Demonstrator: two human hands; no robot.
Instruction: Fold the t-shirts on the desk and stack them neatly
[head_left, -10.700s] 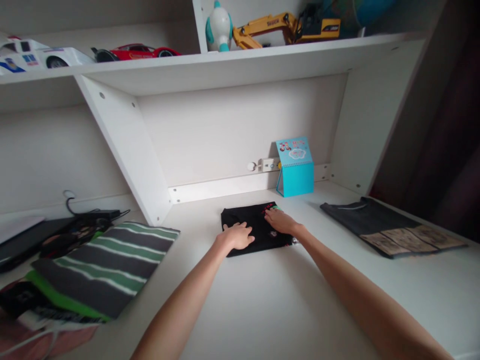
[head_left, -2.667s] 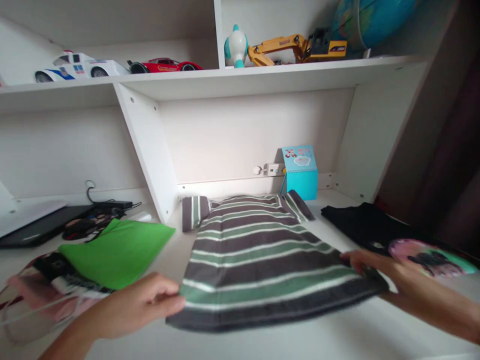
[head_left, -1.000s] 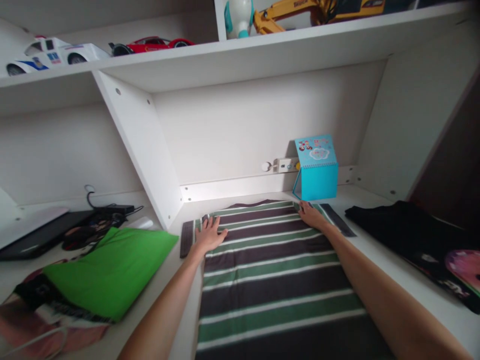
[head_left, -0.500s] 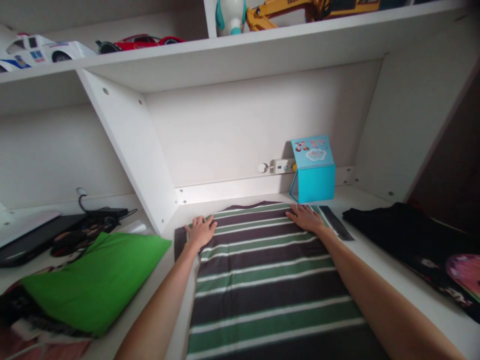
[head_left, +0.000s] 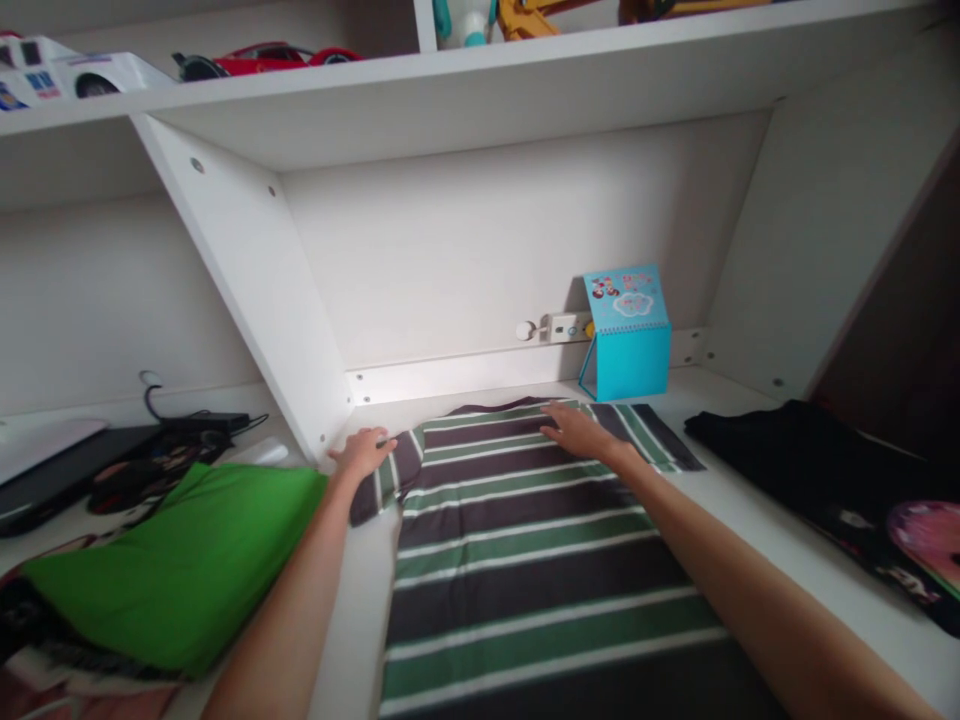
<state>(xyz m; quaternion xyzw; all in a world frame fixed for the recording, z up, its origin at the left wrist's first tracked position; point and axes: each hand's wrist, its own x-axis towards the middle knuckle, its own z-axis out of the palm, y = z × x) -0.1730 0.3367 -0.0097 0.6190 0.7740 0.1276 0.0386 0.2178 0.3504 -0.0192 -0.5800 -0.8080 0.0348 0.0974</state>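
A grey shirt with green and white stripes lies flat on the white desk, collar end towards the back wall. My left hand is at the outer end of the shirt's left sleeve. Its fingers are curled on the cloth, and the sleeve is bunched and slightly lifted. My right hand lies flat with fingers stretched out on the shirt's upper part near the collar. The right sleeve is spread flat beside it.
A green garment lies on a pile at the left, with a laptop and cables behind it. A black printed shirt lies at the right. A blue desk calendar stands at the back wall. A slanted shelf support rises left of the shirt.
My left hand has slid left from the shoulder to the sleeve's end, and the sleeve is now bunched. My right hand has moved left towards the collar.
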